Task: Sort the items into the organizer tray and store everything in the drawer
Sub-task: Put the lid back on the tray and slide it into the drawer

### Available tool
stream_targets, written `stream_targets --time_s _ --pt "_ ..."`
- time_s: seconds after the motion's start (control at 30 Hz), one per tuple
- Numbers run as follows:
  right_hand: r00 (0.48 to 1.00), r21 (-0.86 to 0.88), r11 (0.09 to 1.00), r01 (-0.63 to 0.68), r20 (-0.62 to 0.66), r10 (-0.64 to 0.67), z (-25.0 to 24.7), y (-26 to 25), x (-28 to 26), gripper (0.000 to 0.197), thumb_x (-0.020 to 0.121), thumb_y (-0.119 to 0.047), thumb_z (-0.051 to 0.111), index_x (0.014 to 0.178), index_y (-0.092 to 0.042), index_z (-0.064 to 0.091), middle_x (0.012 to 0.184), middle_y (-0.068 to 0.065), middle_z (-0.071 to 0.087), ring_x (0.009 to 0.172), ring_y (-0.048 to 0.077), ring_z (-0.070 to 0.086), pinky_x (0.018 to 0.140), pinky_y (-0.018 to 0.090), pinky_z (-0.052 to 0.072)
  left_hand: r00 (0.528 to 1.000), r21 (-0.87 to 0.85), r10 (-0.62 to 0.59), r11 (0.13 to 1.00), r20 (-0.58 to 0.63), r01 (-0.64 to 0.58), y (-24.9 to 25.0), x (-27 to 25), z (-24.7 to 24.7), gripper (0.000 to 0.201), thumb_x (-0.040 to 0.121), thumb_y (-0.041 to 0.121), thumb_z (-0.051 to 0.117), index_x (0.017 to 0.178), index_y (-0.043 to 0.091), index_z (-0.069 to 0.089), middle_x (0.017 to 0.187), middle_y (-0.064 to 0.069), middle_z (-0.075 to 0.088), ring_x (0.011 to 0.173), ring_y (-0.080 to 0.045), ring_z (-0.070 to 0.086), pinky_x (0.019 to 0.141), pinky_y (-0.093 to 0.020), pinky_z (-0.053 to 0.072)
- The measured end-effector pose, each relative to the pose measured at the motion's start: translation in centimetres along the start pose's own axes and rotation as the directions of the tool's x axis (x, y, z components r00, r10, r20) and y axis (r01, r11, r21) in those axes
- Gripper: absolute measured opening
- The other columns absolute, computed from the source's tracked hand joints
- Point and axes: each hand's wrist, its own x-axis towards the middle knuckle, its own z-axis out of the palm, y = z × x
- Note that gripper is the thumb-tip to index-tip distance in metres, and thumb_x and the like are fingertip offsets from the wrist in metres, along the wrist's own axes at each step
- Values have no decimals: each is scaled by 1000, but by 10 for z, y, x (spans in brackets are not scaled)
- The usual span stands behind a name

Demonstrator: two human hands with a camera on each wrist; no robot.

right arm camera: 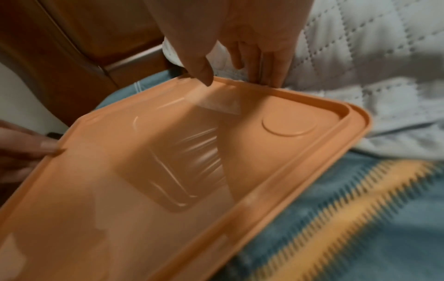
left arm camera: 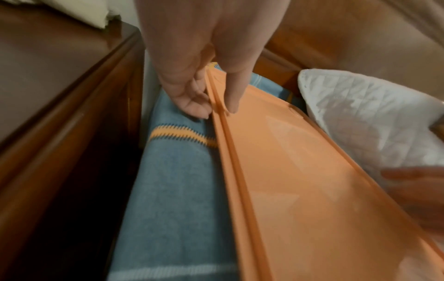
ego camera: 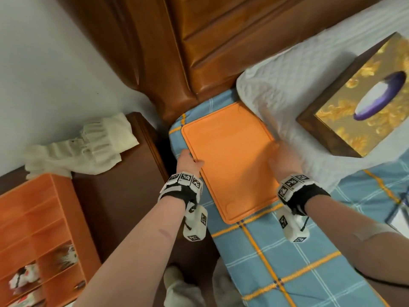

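A flat orange lid [ego camera: 230, 165] lies on the blue checked blanket [ego camera: 287, 262] of a bed. My left hand [ego camera: 188, 161] pinches its left rim, thumb on top and fingers under the edge [left arm camera: 216, 112]. At the opposite rim my right hand [ego camera: 285, 160] holds on, fingers curled behind the edge and thumb over the lid [right arm camera: 240, 81]. That side of the lid [right arm camera: 144, 190] looks slightly raised off the blanket. The orange organizer tray [ego camera: 39, 218] with several compartments stands at the lower left. A few small patterned items [ego camera: 66, 255] sit in its near compartments.
A dark wooden nightstand [ego camera: 115, 196] stands left of the bed with a cream cloth [ego camera: 84, 147] on it. A white quilted cover [ego camera: 276, 96] touches the lid's right side, and a gold tissue box [ego camera: 358, 107] rests on it. Behind rises the wooden headboard [ego camera: 210, 52].
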Motion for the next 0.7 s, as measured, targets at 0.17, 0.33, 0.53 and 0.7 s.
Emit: stream_targets --time_s 0.17,0.33,0.53,0.7 --pt "1000 269 963 10 -27 -3 -2 -5 -36 52 91 -15 44 141 -10 28 133 21 51 120 38 50 98 45 40 999 -48 21 999 47 -18 -12 -17 -30 24 86 10 59 105 -3 53 97 -27 60 100 -40 61 88 -46 52" --pt "990 394 909 134 -10 -141 -2 -39 -88 41 93 -12 44 134 -7 41 129 21 55 116 36 53 96 43 41 999 -194 19 981 -42 -27 -29 -77 -107 29 86 4 57 113 12 48 112 -14 63 103 -31 62 86 -48 55" --pt "922 493 832 257 134 -364 -20 -147 -150 55 92 -40 36 129 0 48 134 22 52 124 35 47 107 42 35 966 -211 43 972 -255 -99 -43 -163 -235 42 85 2 58 126 7 49 116 -12 62 110 -27 59 94 -42 50" --pt "837 730 674 114 295 -460 -37 -249 -208 54 99 -41 23 134 -4 43 139 16 46 123 29 46 103 36 37 895 -255 17 956 -447 -146 -66 -220 -318 34 85 5 58 119 4 55 108 -6 63 90 -14 60 72 -6 49"
